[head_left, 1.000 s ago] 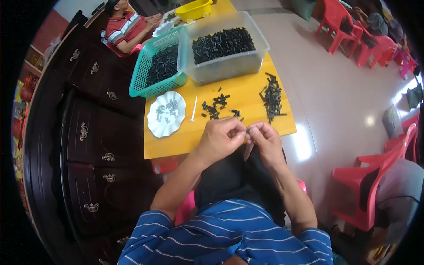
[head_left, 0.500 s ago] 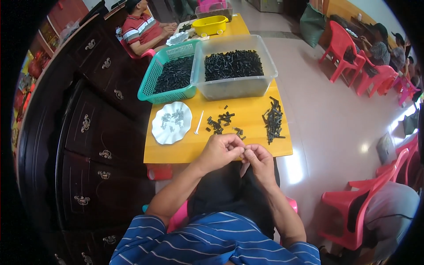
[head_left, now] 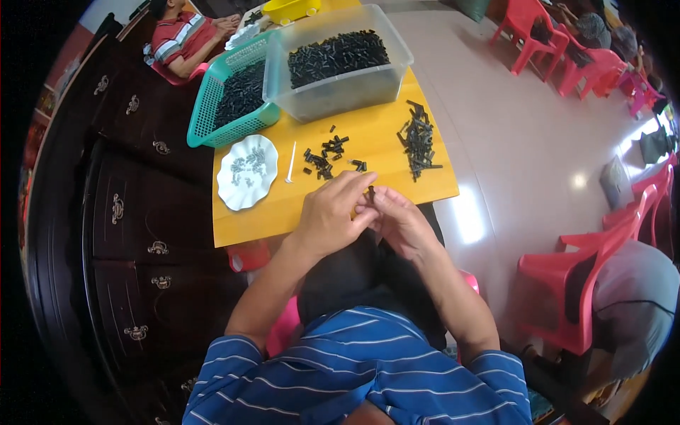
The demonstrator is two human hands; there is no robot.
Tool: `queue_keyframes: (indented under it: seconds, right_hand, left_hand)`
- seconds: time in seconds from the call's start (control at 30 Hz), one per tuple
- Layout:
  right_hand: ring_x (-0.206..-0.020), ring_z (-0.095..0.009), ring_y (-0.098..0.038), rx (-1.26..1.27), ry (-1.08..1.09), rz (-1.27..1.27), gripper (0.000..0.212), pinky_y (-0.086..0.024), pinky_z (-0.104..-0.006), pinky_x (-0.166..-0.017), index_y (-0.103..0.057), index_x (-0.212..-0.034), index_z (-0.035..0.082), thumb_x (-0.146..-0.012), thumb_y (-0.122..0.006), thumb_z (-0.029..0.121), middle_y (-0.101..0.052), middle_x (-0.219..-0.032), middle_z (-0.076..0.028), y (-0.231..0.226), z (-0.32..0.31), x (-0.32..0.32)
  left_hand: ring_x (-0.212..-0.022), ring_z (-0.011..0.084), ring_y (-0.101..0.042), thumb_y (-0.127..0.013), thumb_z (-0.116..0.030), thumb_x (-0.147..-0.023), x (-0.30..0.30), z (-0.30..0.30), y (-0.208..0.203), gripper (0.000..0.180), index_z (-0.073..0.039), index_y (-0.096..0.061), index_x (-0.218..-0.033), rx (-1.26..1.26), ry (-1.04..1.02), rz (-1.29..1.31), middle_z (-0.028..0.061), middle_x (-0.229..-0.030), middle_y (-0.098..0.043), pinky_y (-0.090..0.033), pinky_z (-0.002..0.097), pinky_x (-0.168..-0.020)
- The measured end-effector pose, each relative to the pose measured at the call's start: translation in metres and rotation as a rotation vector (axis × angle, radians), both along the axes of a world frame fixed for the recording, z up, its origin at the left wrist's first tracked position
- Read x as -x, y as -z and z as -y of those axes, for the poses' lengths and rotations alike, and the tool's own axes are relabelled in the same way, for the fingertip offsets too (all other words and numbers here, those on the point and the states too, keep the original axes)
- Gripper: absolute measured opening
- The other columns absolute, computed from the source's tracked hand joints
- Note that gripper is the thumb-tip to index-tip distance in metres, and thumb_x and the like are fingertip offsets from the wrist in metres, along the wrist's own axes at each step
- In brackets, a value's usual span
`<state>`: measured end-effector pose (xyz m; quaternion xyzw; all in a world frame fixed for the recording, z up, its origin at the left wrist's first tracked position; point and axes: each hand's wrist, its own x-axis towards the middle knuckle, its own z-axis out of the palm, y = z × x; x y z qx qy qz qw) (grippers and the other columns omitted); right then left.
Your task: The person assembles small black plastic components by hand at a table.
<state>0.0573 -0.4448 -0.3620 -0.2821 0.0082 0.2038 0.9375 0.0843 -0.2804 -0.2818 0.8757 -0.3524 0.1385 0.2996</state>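
Just over the table's near edge, my two hands meet. A short black tube (head_left: 371, 192) stands upright between the thumb and fingers of my right hand (head_left: 402, 221). My left hand (head_left: 327, 216) is curled close against it, thumb and fingers bent toward the tube; what they hold, if anything, is hidden. Beyond my hands lies a loose cluster of short black tubes (head_left: 319, 163). To the right is a heap of longer black pieces (head_left: 418, 142). A white wavy-rimmed plate (head_left: 230, 192) on the left carries small clear pieces, with a thin white stick (head_left: 292, 161) beside it.
At the back of the yellow table (head_left: 258, 225) stand a clear plastic bin (head_left: 340, 99) and a green basket (head_left: 202, 117), both filled with black pieces. A person in a red shirt (head_left: 185, 39) sits at the far left. Dark drawers (head_left: 134, 212) line the left; red chairs (head_left: 577, 273) stand right.
The view has shifted, so the table sits higher and more to the left. My hands have turned, and a black tube now shows between the fingers.
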Motion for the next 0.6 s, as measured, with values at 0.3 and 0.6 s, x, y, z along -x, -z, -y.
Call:
queue_keyframes:
  seconds: [0.3, 0.6]
  right_hand:
    - [-0.1, -0.012, -0.068, -0.058, 0.04, -0.037, 0.025, -0.055, -0.0306, -0.092, -0.067, -0.117, 0.008, -0.104, -0.06, 0.028, -0.071, -0.109, -0.003, 0.008, 0.002, 0.003]
    - [-0.097, -0.013, -0.07, -0.023, 0.034, -0.046, 0.025, -0.056, -0.0298, -0.089, -0.068, -0.117, 0.006, -0.104, -0.059, 0.026, -0.074, -0.105, -0.004, 0.01, 0.001, 0.004]
  left_hand:
    - [-0.089, 0.0318, -0.07, -0.076, -0.011, -0.08, -0.004, 0.003, 0.016, 0.034, -0.004, -0.066, -0.112, 0.035, 0.026, -0.046, 0.0127, -0.101, -0.069, -0.057, 0.0394, -0.074]
    - [-0.081, 0.0314, -0.068, -0.077, -0.008, -0.08, -0.008, 0.0, 0.018, 0.03, -0.003, -0.065, -0.108, 0.12, 0.082, -0.082, 0.0127, -0.095, -0.068, -0.055, 0.0377, -0.069]
